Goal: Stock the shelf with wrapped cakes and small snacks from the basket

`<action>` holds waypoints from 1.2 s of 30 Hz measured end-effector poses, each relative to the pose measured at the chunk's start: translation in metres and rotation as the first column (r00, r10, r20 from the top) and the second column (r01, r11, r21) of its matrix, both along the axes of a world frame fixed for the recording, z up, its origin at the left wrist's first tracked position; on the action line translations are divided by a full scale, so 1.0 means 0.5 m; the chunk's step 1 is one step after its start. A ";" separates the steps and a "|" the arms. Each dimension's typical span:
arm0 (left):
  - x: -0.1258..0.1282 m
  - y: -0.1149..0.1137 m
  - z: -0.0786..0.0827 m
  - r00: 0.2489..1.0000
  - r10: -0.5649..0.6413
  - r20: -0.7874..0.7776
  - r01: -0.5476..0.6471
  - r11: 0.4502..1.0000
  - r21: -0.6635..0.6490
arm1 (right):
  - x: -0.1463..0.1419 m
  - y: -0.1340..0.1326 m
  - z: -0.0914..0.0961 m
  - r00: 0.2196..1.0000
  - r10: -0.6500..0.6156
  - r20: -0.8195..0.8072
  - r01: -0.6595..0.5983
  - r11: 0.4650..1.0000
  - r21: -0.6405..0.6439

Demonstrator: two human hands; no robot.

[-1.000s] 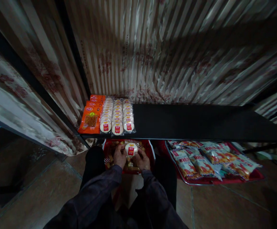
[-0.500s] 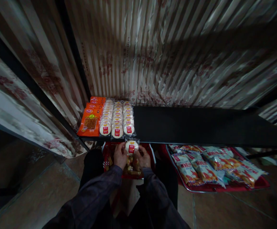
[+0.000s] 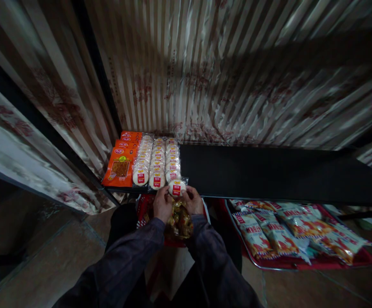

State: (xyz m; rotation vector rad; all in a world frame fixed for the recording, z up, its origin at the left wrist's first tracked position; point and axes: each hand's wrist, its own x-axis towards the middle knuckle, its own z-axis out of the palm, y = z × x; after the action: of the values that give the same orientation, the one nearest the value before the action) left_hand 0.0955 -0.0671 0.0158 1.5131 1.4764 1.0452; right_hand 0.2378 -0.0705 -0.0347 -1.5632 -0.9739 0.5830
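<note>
Pinching a flat, round white snack in clear crinkly plastic with a red-and-yellow label (image 3: 177, 188) from either side, the left hand (image 3: 163, 204) and the right hand (image 3: 193, 201) both have their fingertips clamped on its edges, at the near edge of a long black flat shelf (image 3: 253, 171). The hold looks light, so slick film could slide out if one side let go early, and the snack could drop toward the red plastic basket (image 3: 139, 210) below, among gold-brown wrapped pieces (image 3: 181, 220). Just beyond it on the far side stands the right-hand row of matching white packets (image 3: 172, 160); whether the two touch, I cannot tell. A hard push there could make those leaning packets slip or fan out, and a loose wrapper corner might snag and shift the middle row of white packets (image 3: 157, 167) alongside. Set too near the edge, the snack could tip off. Farther left, bright orange rectangular pouches (image 3: 119, 167) look less exposed. Low on the right, a wide red basket of white-and-orange bags (image 3: 253, 233) seems clear of trouble.
</note>
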 end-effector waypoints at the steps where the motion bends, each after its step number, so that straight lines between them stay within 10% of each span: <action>1: 0.001 0.004 -0.003 1.000 -0.002 -0.002 0.002 1.000 0.016 | 0.003 0.008 0.005 1.000 0.010 -0.001 -0.010 1.000 -0.001; 13: 0.012 0.008 -0.045 0.971 -0.116 -0.210 0.161 0.963 0.215 | 0.018 0.057 0.020 0.982 0.039 0.183 -0.026 0.997 -0.075; 36: 0.016 0.019 -0.030 0.715 -0.219 -0.664 0.470 0.854 0.224 | 0.000 0.072 0.031 0.910 -0.018 0.413 0.044 0.997 -0.055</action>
State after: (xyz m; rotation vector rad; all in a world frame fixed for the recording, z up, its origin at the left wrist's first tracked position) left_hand 0.1037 -0.0576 0.0008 2.4941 1.3353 0.6317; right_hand 0.2376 -0.0346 -0.0191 -1.7973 -1.2523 0.2622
